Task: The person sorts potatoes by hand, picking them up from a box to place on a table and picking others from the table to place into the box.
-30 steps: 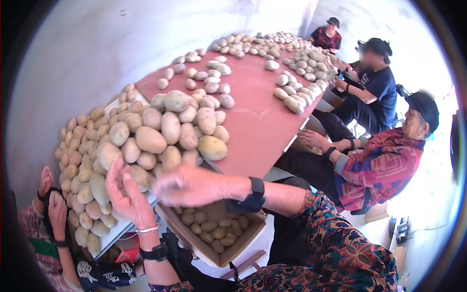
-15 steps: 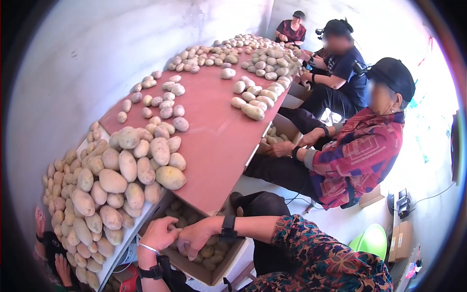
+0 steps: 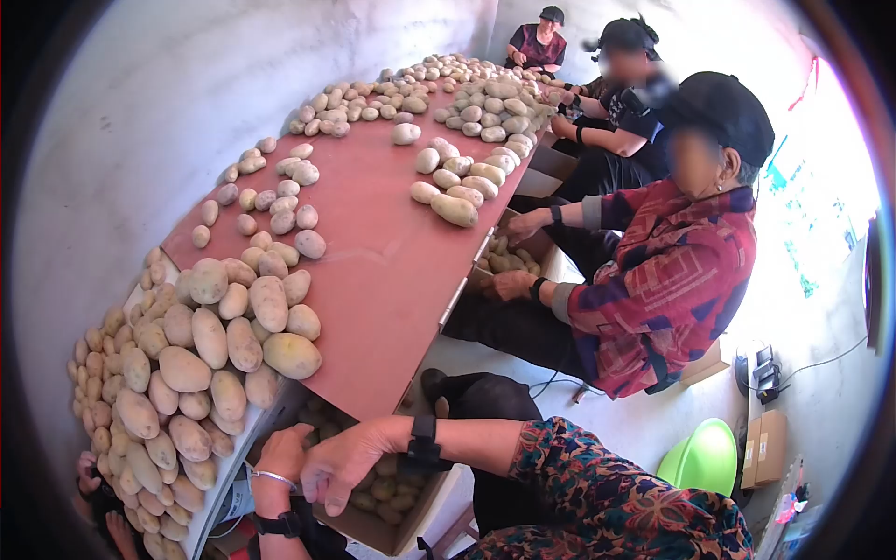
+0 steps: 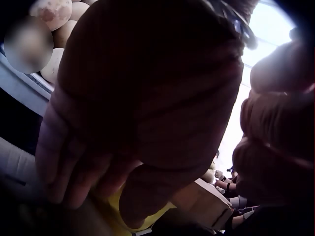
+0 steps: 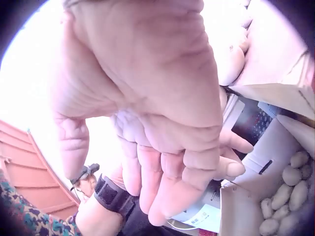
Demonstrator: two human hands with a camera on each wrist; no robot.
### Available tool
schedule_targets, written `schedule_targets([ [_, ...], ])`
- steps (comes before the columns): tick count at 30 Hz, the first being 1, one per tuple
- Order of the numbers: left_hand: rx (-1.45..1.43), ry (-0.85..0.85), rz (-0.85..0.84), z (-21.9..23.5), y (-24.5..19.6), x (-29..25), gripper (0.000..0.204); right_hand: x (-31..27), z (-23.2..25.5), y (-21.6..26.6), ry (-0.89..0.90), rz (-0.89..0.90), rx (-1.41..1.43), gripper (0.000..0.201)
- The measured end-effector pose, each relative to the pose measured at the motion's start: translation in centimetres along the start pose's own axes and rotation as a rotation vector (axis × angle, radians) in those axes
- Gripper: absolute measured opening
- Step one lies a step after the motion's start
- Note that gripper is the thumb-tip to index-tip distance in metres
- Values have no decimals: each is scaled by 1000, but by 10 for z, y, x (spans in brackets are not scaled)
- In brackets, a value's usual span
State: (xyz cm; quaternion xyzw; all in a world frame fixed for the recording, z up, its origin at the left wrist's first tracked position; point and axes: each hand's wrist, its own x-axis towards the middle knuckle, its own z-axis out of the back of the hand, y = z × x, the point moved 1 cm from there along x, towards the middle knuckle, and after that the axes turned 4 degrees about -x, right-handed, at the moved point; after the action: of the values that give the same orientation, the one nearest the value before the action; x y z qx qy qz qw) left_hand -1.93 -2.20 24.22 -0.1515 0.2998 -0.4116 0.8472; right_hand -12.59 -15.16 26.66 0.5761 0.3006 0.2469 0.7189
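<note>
Over the cardboard box (image 3: 420, 527) the left hand (image 3: 282, 457) and right hand (image 3: 347, 465) are close together. Small potatoes (image 3: 387, 490) lie inside the box. In the left wrist view the left hand (image 4: 142, 108) has loosely bent fingers and nothing visible in them. The right wrist view shows the right hand (image 5: 142, 93) with its fingers relaxed and its palm bare, and part of the left hand (image 5: 231, 160) behind it. A large heap of potatoes (image 3: 187, 369) rises beside the hands on the table's left end.
The red tabletop (image 3: 364, 299) carries more potatoes (image 3: 457, 211) farther back. A person in a patterned shirt (image 3: 672, 271) sits along the right side, with others beyond. A green basin (image 3: 705, 457) and cartons (image 3: 767, 448) are at the lower right. Someone's hands show at the lower left.
Both hands have gone from beside the heap down to the box. The head view has shifted, bringing the green basin into sight. The neighbouring person's hands have moved apart.
</note>
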Motion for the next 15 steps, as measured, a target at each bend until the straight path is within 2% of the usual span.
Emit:
schedule_targets([
  [2, -17, 108, 30, -7, 17, 8, 40, -3, -1, 6, -40, 47, 60, 53],
  [3, -17, 116, 52, -22, 40, 5, 40, -5, 1, 9, -54, 65, 72, 52],
  [5, 17, 110, 71, -38, 44, 16, 41, -7, 8, 11, 48, 109, 108, 48],
  [6, 29, 116, 102, -74, 82, -20, 41, -9, 12, 11, 37, 143, 98, 47],
  [7, 37, 132, 148, -85, 80, -32, 41, -13, 13, 13, 32, 182, 105, 46],
  [9, 46, 164, 252, -89, 80, -2, 41, -29, 22, 25, -125, 96, 110, 45],
  [10, 51, 182, 290, -95, 83, 7, 41, -35, 25, 36, -202, 124, 103, 44],
  [11, 58, 203, 309, -99, 83, 19, 41, -38, 29, 39, -239, 105, 92, 44],
  [12, 70, 221, 312, -102, 91, 35, 41, -40, 28, 38, -247, 143, 228, 43],
  [13, 92, 222, 299, -109, 94, 47, 41, -42, 29, 41, -277, 121, 239, 46],
  [14, 122, 208, 272, -116, 110, 44, 41, -43, 30, 40, -306, 165, 295, 49],
  [15, 122, 210, 283, -118, 104, 43, 41, -43, 31, 41, -298, 170, 301, 49],
])
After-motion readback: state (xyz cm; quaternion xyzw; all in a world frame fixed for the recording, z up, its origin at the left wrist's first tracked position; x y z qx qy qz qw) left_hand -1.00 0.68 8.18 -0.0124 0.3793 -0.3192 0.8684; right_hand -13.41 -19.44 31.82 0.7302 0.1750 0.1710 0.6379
